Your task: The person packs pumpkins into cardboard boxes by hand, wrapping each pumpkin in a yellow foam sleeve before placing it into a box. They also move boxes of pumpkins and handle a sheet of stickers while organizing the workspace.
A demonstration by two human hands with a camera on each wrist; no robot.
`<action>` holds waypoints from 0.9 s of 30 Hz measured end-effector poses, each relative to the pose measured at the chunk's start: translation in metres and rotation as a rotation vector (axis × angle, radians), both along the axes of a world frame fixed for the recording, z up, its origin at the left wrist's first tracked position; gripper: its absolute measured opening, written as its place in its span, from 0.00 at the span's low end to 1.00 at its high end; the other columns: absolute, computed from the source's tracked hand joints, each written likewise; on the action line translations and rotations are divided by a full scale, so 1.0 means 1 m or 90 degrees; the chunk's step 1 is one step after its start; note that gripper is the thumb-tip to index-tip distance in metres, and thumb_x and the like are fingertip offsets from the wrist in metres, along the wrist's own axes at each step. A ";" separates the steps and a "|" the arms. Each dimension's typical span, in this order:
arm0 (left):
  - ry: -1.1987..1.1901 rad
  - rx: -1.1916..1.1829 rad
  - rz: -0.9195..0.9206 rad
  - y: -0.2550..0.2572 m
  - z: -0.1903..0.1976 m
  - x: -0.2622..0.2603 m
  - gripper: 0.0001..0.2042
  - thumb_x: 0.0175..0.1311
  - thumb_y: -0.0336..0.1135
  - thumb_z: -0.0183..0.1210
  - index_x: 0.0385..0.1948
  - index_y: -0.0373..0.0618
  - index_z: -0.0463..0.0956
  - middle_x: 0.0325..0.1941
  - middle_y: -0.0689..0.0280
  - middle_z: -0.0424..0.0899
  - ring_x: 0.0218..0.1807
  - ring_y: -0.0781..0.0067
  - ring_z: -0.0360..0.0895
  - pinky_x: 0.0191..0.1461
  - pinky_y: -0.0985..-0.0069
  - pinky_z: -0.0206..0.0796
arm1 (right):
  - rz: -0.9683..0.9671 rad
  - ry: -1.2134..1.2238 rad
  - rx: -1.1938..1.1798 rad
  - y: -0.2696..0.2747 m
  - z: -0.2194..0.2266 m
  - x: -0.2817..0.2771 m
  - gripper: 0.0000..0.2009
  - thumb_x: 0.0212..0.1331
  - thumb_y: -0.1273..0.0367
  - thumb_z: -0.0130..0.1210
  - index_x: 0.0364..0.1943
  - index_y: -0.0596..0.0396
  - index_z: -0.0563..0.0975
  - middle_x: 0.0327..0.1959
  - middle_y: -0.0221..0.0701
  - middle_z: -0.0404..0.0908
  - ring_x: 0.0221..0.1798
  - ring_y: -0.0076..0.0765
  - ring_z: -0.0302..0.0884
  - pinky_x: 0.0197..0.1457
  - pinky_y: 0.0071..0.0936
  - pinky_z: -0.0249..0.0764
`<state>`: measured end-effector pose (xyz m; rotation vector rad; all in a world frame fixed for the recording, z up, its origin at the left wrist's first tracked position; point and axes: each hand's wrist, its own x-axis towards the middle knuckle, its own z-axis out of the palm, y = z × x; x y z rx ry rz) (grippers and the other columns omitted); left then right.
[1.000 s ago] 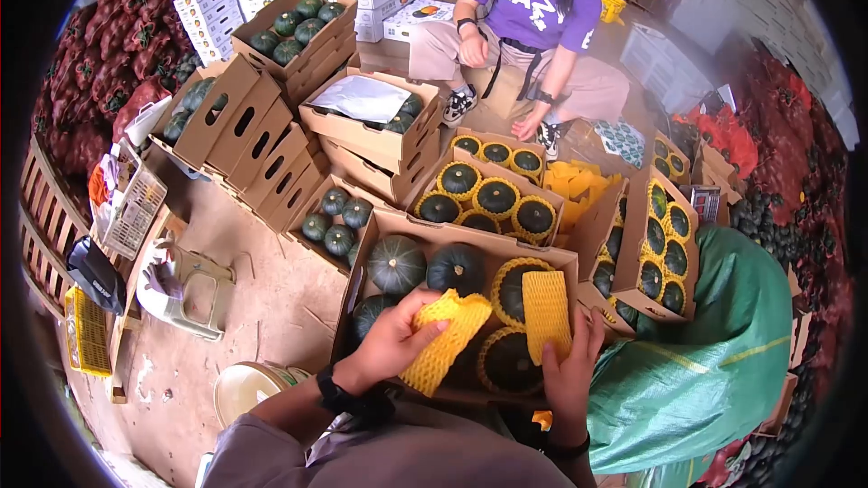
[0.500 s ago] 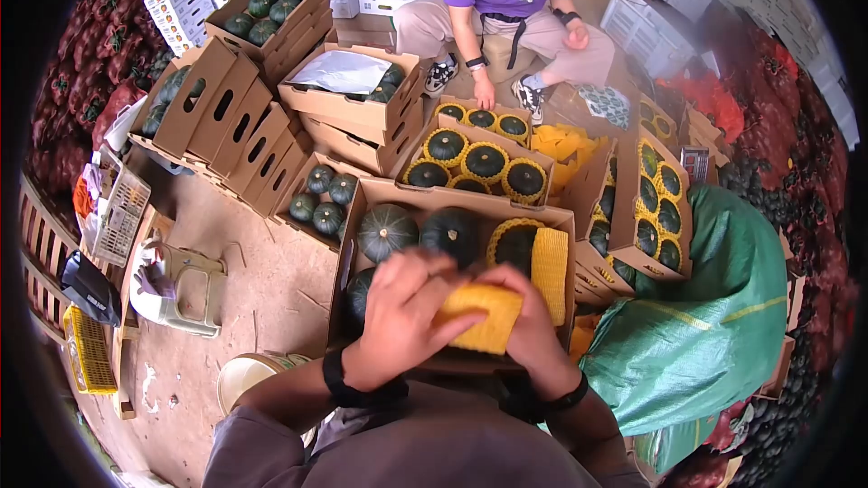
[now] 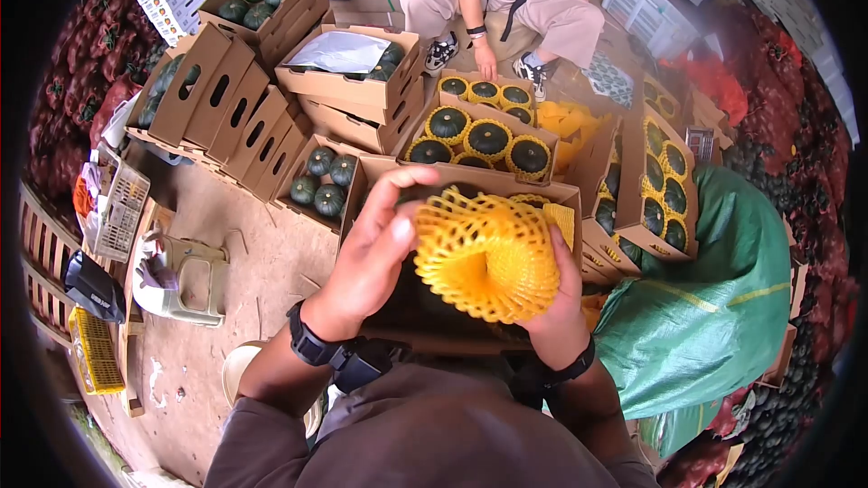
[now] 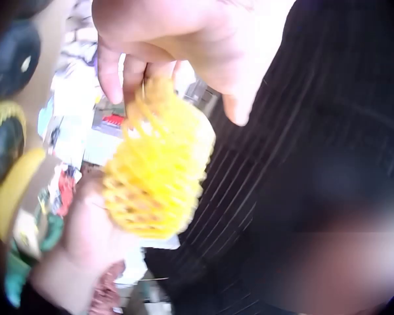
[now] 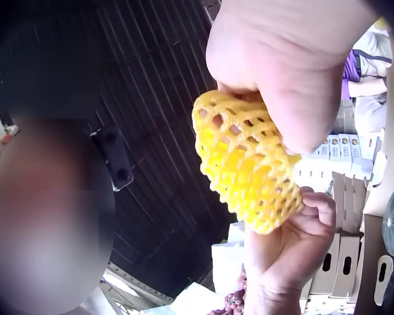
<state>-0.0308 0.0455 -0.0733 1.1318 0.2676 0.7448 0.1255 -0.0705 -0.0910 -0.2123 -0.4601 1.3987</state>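
Yellow foam netting is held up now: the net sleeve (image 3: 488,258) is lifted over the nearest cardboard box (image 3: 378,165), its mouth tipped up and spread wide. It is gripped at the side by the right hand (image 3: 559,312), thumb outside, the other fingers partly hidden behind the mesh. At the opposite side, the fingers of the left hand (image 3: 366,258) are spread, thumb lifted clear; whether the net is touched by those fingertips cannot be told for sure.

Next to no weight is to be expected here. The mesh looks soft, springy and stretchy, easily squashed, so it is best taken by the rim with fingers set well apart; a single strand could be torn if pulled hard.

Below, the box is largely hidden by hands and net, though a folded yellow sleeve (image 3: 562,219) can be seen at its right side. Just beyond, another box (image 3: 422,119) is filled with green pumpkins (image 3: 488,137), each ringed in yellow net. To the left, bare pumpkins (image 3: 328,200) are held in a smaller box (image 3: 306,215). Farther back, pumpkins are partly covered by a white sheet (image 3: 339,51). On the right, netted pumpkins (image 3: 674,200) are packed in a tilted box (image 3: 655,262), beside a green sack (image 3: 714,307).
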 end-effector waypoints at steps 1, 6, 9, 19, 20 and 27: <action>0.020 0.231 0.099 -0.004 0.004 -0.001 0.22 0.57 0.45 0.63 0.53 0.49 0.75 0.59 0.57 0.71 0.64 0.64 0.63 0.67 0.64 0.52 | -0.018 -0.043 0.044 -0.001 0.000 -0.002 0.24 0.64 0.63 0.49 0.60 0.63 0.66 0.63 0.39 0.68 0.67 0.40 0.64 0.70 0.43 0.56; 0.101 0.688 0.116 -0.005 0.009 -0.007 0.10 0.49 0.38 0.67 0.30 0.47 0.79 0.53 0.57 0.74 0.58 0.51 0.67 0.62 0.58 0.57 | -0.210 -0.186 -0.036 -0.002 -0.026 0.010 0.23 0.67 0.52 0.43 0.57 0.52 0.69 0.62 0.32 0.68 0.62 0.33 0.66 0.66 0.37 0.56; 0.228 0.260 -0.176 -0.010 -0.031 -0.006 0.14 0.57 0.35 0.63 0.18 0.45 0.65 0.26 0.71 0.75 0.33 0.71 0.73 0.40 0.69 0.65 | -0.064 -0.425 -0.261 -0.019 -0.021 -0.016 0.18 0.67 0.54 0.46 0.46 0.53 0.75 0.45 0.27 0.76 0.50 0.21 0.69 0.57 0.25 0.61; 0.561 0.533 0.084 0.045 -0.054 0.018 0.22 0.54 0.26 0.54 0.54 0.36 0.71 0.45 0.47 0.79 0.48 0.59 0.78 0.51 0.70 0.68 | -0.039 -0.688 -0.371 -0.025 -0.041 0.006 0.40 0.57 0.75 0.57 0.71 0.45 0.46 0.56 0.44 0.68 0.54 0.30 0.70 0.55 0.28 0.70; 0.567 0.582 0.066 0.059 -0.082 0.028 0.22 0.58 0.36 0.55 0.54 0.35 0.71 0.46 0.43 0.78 0.49 0.48 0.76 0.54 0.64 0.68 | 0.027 -0.594 -0.413 -0.013 -0.046 0.010 0.41 0.58 0.74 0.56 0.72 0.41 0.44 0.58 0.42 0.67 0.55 0.32 0.71 0.55 0.32 0.72; 0.480 0.252 -0.060 0.057 -0.060 0.045 0.22 0.63 0.43 0.53 0.53 0.35 0.70 0.48 0.50 0.79 0.52 0.60 0.77 0.58 0.73 0.65 | -0.173 -0.427 -0.365 0.019 -0.075 0.005 0.26 0.68 0.67 0.38 0.70 0.42 0.51 0.64 0.33 0.64 0.61 0.37 0.69 0.57 0.34 0.71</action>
